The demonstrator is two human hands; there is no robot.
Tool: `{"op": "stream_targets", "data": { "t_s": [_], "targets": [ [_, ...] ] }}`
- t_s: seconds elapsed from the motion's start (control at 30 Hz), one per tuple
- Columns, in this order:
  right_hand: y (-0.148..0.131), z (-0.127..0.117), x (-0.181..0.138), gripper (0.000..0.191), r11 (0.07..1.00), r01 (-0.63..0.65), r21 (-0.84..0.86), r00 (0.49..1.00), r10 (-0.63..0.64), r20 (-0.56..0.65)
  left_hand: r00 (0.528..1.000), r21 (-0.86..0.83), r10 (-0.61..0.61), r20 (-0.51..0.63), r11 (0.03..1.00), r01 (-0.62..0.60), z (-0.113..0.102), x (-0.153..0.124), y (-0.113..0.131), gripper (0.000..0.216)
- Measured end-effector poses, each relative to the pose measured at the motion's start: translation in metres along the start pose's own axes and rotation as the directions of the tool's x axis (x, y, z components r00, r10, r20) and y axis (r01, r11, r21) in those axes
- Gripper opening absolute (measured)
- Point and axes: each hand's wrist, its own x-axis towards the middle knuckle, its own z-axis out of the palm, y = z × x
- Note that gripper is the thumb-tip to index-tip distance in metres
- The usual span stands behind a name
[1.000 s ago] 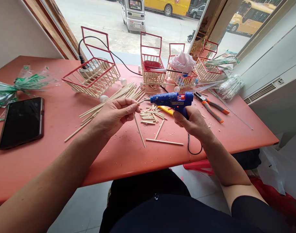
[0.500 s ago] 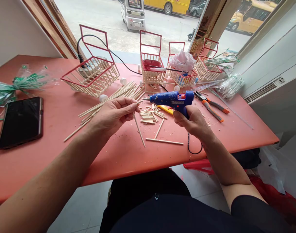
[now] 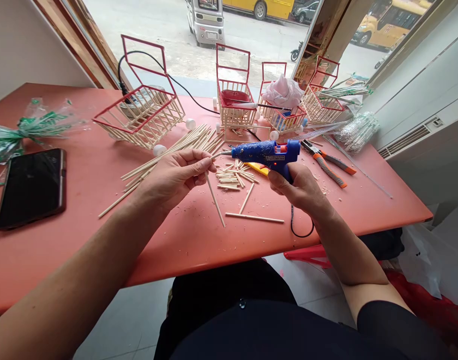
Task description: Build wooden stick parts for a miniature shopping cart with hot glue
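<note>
My left hand (image 3: 187, 172) is closed, pinching a short thin wooden stick (image 3: 214, 156) between thumb and fingers. My right hand (image 3: 298, 189) grips a blue glue gun (image 3: 264, 151) with an orange light lit on its side. The gun's metal nozzle points left and meets the tip of the pinched stick. Below my left hand a longer wooden stick (image 3: 215, 202) slants down; its upper end is hidden by the fingers. In front lie a short stick (image 3: 247, 198) and a longer stick (image 3: 255, 218), end to side. Behind them is a pile of short cut sticks (image 3: 231, 179).
Long sticks (image 3: 176, 152) lie behind my left hand. Several red-and-wood stick carts, including one at left (image 3: 138, 117), line the window side. Pliers (image 3: 324, 162) and a yellow tool (image 3: 257, 168) lie by the gun. A phone (image 3: 31, 189) lies at left. A black cord (image 3: 294, 225) hangs below the gun.
The glue gun's nozzle and the pinched stick's tip have come together by a small movement. Otherwise both hands stay nearly where they were.
</note>
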Motion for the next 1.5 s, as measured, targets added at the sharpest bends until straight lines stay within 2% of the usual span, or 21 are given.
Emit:
{"op": "stream_targets", "data": {
  "t_s": [0.43, 0.87, 1.13, 1.33, 1.5],
  "targets": [
    [-0.0001, 0.0005, 0.0009, 0.069, 0.999, 0.043, 0.008, 0.999, -0.043, -0.009, 1.000, -0.041, 0.012, -0.013, 0.999, -0.013, -0.0003, 0.0006, -0.0016, 0.050],
    [0.0029, 0.0021, 0.0011, 0.069, 0.998, 0.059, -0.009, 0.997, -0.059, -0.040, 1.000, -0.018, 0.003, 0.029, 1.000, -0.003, -0.0025, 0.0019, -0.0011, 0.051],
    [0.0022, 0.0014, 0.0006, 0.071, 0.999, 0.051, -0.010, 0.998, -0.052, -0.033, 1.000, -0.016, -0.002, 0.008, 1.000, 0.002, 0.0001, 0.0009, -0.0011, 0.055],
    [0.0020, 0.0016, 0.0005, 0.067, 0.999, 0.040, -0.004, 0.999, -0.040, -0.031, 1.000, -0.013, 0.007, 0.021, 1.000, -0.007, -0.0015, 0.0015, -0.0022, 0.049],
    [0.0010, 0.0008, 0.0003, 0.061, 0.999, 0.048, -0.001, 0.999, -0.048, -0.010, 1.000, -0.016, -0.002, 0.011, 1.000, 0.002, -0.0017, 0.0015, -0.0019, 0.054]
  ]
}}
